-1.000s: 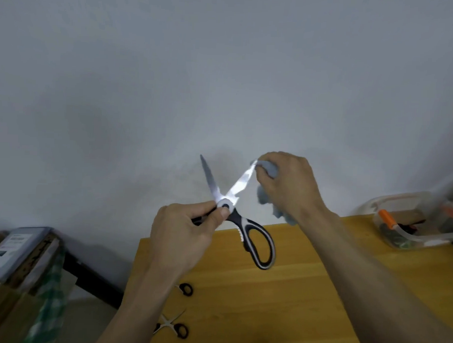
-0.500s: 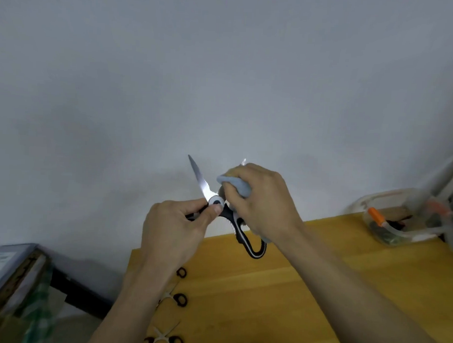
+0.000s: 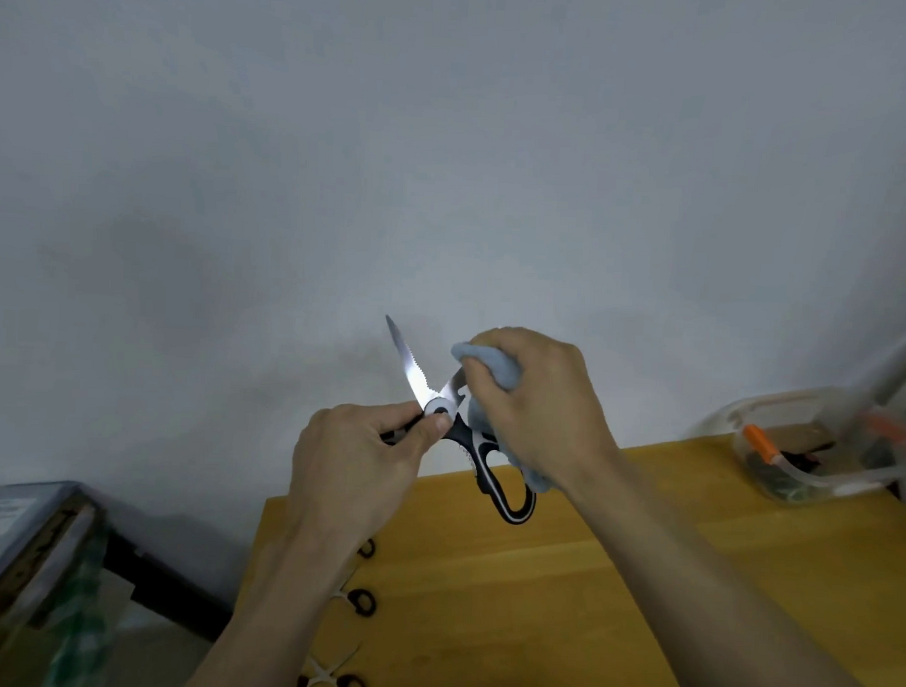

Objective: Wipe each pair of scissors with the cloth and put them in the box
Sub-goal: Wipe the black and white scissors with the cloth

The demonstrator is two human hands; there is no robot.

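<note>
Left hand [image 3: 354, 463] pinches the scissors [image 3: 456, 425], blades splayed toward the upper frame; right hand [image 3: 536, 402] clamps the cloth [image 3: 491, 362] round one blade.

A second ago the right hand [image 3: 536, 402] pinched the cloth [image 3: 491, 362] at the tip of the right blade. It then slid down to the middle of the scissors [image 3: 468, 436]. Now it sits a bit higher on that blade, more of which shows.
</note>
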